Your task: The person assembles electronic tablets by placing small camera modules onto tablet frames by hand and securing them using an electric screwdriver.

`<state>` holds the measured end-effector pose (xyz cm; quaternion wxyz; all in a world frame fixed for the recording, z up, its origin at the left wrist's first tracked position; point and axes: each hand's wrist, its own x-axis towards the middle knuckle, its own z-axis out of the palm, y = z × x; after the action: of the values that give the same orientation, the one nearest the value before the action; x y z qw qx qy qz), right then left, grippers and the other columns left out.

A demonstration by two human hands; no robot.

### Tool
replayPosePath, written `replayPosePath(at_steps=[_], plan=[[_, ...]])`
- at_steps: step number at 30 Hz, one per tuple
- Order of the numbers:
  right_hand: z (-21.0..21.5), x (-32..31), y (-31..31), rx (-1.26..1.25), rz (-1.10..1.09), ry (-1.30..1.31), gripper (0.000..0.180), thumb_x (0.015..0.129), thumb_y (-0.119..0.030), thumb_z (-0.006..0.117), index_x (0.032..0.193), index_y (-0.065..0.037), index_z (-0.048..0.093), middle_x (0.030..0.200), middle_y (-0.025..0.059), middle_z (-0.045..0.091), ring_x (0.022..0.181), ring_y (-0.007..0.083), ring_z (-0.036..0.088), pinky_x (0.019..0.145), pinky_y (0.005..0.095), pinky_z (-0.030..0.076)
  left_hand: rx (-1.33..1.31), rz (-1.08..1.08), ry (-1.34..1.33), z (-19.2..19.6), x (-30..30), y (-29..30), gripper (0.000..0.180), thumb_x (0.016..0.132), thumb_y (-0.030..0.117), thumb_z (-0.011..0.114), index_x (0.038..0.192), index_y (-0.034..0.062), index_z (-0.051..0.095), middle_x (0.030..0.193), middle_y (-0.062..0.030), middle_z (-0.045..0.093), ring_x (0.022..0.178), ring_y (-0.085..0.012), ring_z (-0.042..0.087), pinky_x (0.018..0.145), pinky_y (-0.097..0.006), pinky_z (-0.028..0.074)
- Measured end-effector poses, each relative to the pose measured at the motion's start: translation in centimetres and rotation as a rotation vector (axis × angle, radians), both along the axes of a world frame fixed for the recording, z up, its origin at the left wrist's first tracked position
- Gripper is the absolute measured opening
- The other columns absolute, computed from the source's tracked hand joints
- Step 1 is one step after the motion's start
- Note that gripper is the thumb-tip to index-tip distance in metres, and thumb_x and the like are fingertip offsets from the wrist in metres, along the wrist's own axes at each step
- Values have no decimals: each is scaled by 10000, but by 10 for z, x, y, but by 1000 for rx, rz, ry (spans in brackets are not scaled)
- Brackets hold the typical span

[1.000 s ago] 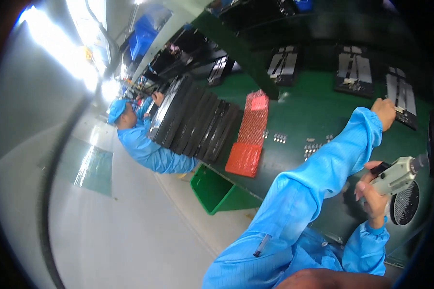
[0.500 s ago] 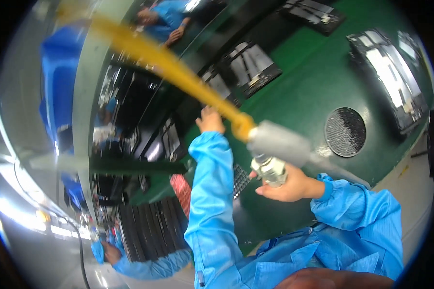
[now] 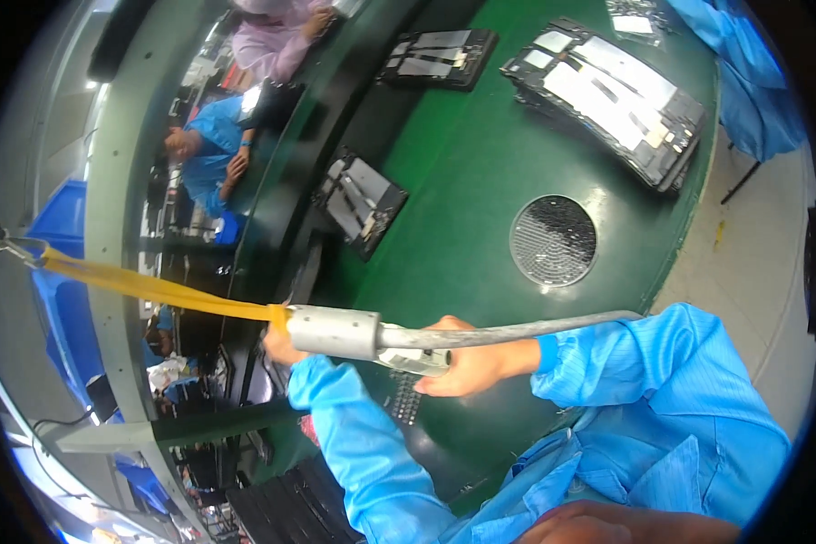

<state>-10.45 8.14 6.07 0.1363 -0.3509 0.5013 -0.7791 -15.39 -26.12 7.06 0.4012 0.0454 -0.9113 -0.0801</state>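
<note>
My right hand (image 3: 474, 367) is gripping the pale tool (image 3: 419, 362), which the yellow strap (image 3: 163, 287) is probably supporting; whether my left hand (image 3: 284, 348) is grasping, I cannot tell.

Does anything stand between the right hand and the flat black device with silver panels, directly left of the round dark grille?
Nothing visible stands between the right hand and the flat black device; green tabletop shows there. Only a thick grey cable crosses over the hand in view.

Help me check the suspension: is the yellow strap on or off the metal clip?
On: the yellow strap meets the metal clip without any visible gap.
</note>
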Motion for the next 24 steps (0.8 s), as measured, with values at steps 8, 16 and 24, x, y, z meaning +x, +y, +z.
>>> replayPosePath(at_steps=[8, 16, 24], plan=[[17, -26, 29, -124, -74, -136, 278, 712, -75, 691, 957, -17, 572, 746, 25, 587, 714, 87, 547, 589, 278, 464, -117, 54, 248, 60, 107, 142, 186, 636, -45, 623, 818, -14, 645, 721, -133, 653, 652, -247, 637, 649, -301, 504], [27, -66, 103, 22, -239, -114, 359, 711, -46, 711, 1023, 15, 544, 702, 56, 608, 532, 120, 590, 500, 239, 486, -251, -247, -212, -1, 177, 240, 417, 612, 47, 678, 1022, 12, 608, 1000, -152, 631, 947, -321, 605, 852, -395, 420], [-6, -79, 101, -22, -312, -52, 246, 717, -27, 690, 913, 28, 551, 612, 20, 545, 463, 88, 525, 431, 225, 437, 124, -539, -453, -51, 185, 266, 601, 647, 126, 758, 1177, 12, 499, 1203, -151, 530, 1197, -337, 434, 998, -590, 174]])
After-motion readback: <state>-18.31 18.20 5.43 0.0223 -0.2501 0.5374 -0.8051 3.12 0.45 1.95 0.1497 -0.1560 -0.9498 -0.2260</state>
